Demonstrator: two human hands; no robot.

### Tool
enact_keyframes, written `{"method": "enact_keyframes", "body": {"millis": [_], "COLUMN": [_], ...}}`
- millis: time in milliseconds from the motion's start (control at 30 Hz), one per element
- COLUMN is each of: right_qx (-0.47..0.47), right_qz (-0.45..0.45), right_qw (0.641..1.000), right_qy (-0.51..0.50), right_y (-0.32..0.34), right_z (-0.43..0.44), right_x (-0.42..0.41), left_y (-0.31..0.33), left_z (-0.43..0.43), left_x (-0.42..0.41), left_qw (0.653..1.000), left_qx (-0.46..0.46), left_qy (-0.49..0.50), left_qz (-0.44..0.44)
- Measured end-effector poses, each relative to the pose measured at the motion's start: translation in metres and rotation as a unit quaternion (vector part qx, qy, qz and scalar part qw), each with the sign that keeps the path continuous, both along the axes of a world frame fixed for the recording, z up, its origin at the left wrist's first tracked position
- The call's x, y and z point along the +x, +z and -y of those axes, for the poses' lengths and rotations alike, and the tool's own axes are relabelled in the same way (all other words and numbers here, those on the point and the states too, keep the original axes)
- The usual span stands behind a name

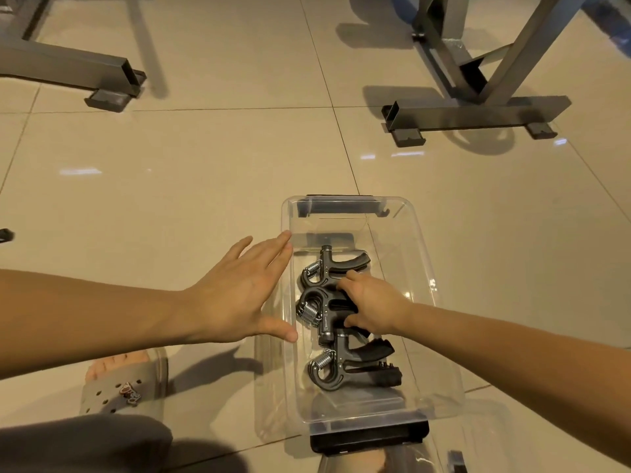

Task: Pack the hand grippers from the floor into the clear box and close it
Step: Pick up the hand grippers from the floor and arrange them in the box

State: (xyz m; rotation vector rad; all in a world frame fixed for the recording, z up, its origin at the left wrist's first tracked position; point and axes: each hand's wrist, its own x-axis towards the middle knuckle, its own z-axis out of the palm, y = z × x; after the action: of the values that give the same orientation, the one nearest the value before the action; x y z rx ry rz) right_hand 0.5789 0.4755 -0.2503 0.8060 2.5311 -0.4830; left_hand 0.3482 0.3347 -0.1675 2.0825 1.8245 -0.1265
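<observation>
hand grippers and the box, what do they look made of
Hand grippers: matte dark handles, likely plastic or rubber; coiled springs glint like bare steel. Clear box: glossy transparent plastic, since the floor tiles show through its walls; its end latches look like opaque black plastic.

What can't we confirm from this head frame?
- Count of hand grippers in the clear box: right hand covers the middle of the pile.
- Lid: a clear piece bottom right, cut off by the frame edge, may be it.
- Whether the left hand touches the box wall.
</observation>
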Motion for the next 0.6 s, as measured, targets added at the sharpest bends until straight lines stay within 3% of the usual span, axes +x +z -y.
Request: {"method": "enact_keyframes", "body": {"millis": [600], "right_qx": [0.014], "right_qz": [0.018], "right_qw": [0.999], "right_qy": [0.038], "right_y": [0.0006], "right_z": [0.0009], "right_x": [0.0021], "left_y": [0.004], "left_z": [-0.0022], "left_x": [0.001], "left_qw": [1.0], "left_qx": [-0.006], "left_qy": [-0.003], "left_qz": [-0.006]}}
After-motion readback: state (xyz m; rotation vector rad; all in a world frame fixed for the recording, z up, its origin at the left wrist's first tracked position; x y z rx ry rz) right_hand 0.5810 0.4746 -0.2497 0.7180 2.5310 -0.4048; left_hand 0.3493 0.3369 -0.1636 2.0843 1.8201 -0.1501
